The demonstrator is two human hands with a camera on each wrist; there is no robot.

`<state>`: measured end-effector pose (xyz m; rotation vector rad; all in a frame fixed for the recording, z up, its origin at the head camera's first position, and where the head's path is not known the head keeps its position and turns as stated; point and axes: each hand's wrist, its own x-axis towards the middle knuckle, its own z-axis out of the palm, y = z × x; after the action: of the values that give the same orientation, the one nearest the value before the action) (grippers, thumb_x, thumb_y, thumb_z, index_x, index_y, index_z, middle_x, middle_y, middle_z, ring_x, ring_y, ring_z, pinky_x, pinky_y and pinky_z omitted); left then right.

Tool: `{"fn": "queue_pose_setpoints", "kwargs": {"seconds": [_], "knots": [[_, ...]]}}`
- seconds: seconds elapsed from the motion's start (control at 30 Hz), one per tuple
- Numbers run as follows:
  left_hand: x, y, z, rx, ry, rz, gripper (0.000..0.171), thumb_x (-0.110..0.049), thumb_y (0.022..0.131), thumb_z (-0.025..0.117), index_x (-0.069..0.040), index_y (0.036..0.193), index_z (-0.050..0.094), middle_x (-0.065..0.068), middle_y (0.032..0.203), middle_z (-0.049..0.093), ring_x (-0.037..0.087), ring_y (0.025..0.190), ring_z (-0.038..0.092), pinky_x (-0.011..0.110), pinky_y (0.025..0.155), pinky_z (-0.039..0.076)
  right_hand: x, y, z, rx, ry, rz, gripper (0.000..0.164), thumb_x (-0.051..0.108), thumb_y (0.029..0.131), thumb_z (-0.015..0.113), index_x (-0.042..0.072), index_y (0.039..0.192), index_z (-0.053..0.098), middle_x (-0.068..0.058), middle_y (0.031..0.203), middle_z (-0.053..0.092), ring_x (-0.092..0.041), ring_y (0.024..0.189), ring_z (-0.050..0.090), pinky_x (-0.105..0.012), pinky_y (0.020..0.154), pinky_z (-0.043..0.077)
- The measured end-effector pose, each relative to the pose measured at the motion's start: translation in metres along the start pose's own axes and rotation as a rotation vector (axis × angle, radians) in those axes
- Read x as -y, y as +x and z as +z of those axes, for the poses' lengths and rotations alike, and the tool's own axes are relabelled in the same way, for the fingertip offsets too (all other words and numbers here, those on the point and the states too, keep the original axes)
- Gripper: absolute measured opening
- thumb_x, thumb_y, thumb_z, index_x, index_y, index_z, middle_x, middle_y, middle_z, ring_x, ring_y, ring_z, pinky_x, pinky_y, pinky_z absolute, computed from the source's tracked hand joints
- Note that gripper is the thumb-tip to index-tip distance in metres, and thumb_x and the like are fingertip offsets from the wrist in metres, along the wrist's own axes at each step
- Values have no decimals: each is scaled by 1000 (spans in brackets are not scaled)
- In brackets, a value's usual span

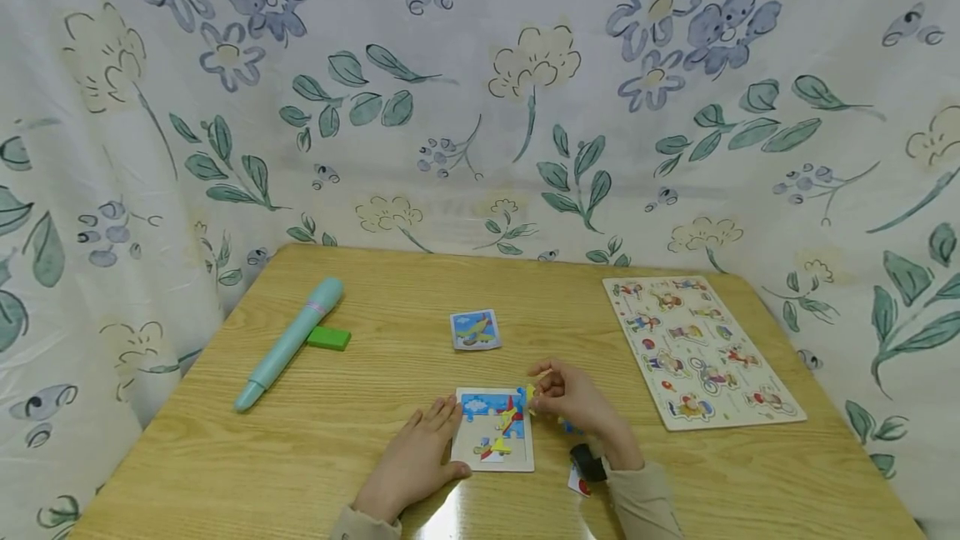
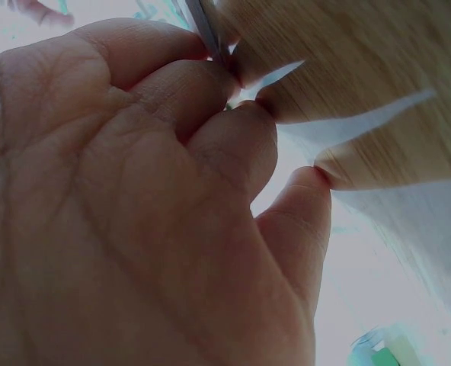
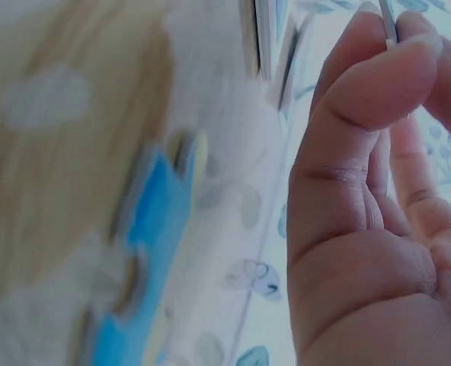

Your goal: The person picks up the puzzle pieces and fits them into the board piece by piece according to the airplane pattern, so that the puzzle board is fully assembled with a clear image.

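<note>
A small jigsaw puzzle board [image 1: 529, 452] lies at the near middle of the table, partly filled with blue, red and yellow pieces. My left hand [image 1: 420, 457] rests at its left side, fingers extended along the edge and thumb near the lower left corner. In the left wrist view the left hand [image 2: 157, 175] shows its palm side, with fingertips down at the wood. At the board's upper right, my right hand [image 1: 573, 402] pinches a yellow-and-blue puzzle piece [image 1: 532, 397], seen edge-on as a thin puzzle piece [image 3: 390, 27] between thumb and finger.
A loose blue puzzle piece [image 3: 153, 221] lies by the right hand, and a card with red on it [image 1: 578, 482] is under the right wrist. Beyond the board is an airplane picture card [image 1: 475, 330]. A teal tube [image 1: 292, 344] and green block [image 1: 329, 337] lie left, a large picture board [image 1: 731, 421] right.
</note>
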<state>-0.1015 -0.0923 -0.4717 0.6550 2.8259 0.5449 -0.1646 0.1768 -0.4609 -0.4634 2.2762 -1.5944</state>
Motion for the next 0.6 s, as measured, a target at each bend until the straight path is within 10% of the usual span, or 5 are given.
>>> {"fn": "queue_pose_setpoints", "kwargs": {"seconds": [0.6], "knots": [[1, 0, 1, -12, -3, 0, 87, -48, 80, 71, 3, 145, 40, 19, 154, 35, 38, 142, 35, 59, 114, 31, 9, 11, 39, 1, -27, 70, 16, 7, 83, 74, -1, 80, 60, -7, 76, 71, -11, 70, 64, -17, 57, 45]]}}
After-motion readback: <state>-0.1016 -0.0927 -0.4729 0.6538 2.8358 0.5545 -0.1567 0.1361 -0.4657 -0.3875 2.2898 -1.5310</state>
